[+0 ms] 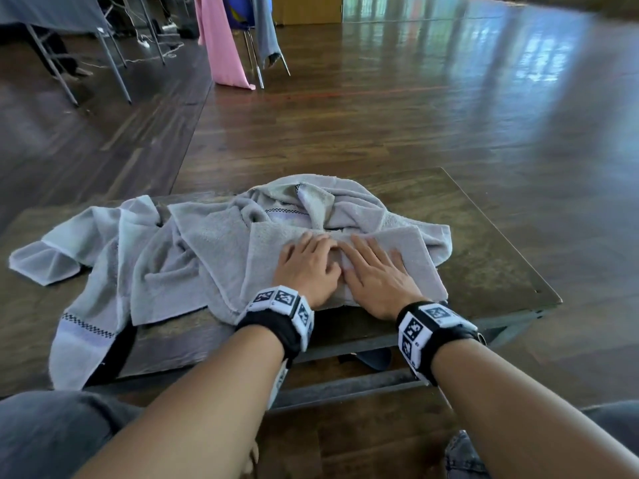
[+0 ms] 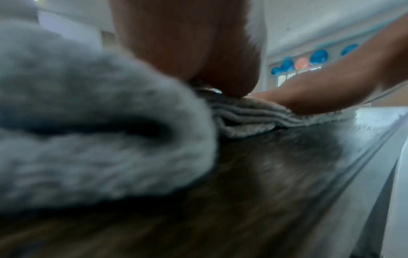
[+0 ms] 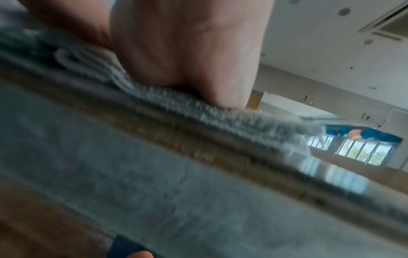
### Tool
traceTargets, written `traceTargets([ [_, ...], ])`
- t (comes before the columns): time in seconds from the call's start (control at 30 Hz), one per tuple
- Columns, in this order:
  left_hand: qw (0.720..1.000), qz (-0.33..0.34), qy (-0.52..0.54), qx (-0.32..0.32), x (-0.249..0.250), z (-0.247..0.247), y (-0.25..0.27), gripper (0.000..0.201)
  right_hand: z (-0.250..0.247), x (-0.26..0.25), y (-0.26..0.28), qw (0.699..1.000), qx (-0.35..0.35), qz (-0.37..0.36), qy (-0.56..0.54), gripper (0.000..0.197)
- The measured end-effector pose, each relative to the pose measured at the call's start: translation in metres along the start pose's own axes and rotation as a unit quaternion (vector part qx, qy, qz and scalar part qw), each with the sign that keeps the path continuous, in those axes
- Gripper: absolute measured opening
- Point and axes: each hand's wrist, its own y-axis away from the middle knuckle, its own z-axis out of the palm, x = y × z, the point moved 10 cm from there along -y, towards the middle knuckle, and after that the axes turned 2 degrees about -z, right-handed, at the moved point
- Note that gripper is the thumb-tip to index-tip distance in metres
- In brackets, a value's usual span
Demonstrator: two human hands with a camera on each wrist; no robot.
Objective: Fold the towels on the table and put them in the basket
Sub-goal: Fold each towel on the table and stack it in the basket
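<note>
A folded grey towel (image 1: 420,252) lies near the front edge of a low wooden table (image 1: 484,236). My left hand (image 1: 307,261) and right hand (image 1: 375,267) press flat on top of it, side by side, fingers straight. Behind and to the left lie loose grey towels (image 1: 173,257), crumpled, one with a checkered band hanging over the table's front-left edge. In the left wrist view the folded towel's stacked layers (image 2: 253,115) show under my right hand's fingers (image 2: 309,97). The right wrist view shows my palm (image 3: 183,52) on the towel's edge (image 3: 198,111). No basket is in view.
A dark strap (image 1: 114,354) hangs under the draped towel at the table's front left. My knees in grey trousers (image 1: 52,433) sit close to the table. Far behind stand chairs with pink cloth (image 1: 224,46) and table legs on the wooden floor.
</note>
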Motion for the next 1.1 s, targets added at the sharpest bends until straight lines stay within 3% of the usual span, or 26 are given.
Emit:
traceTargets([
  [0.37, 0.998, -0.037, -0.047, -0.021, -0.027, 0.019, 0.004, 0.065, 0.007, 0.017, -0.002, 1.000, 0.000, 0.030, 0.000, 0.064],
  [1.1, 0.991, -0.106, -0.065, -0.045, -0.073, 0.003, 0.036, 0.085, -0.008, 0.061, 0.016, 0.992, -0.003, 0.126, 0.015, 0.107],
])
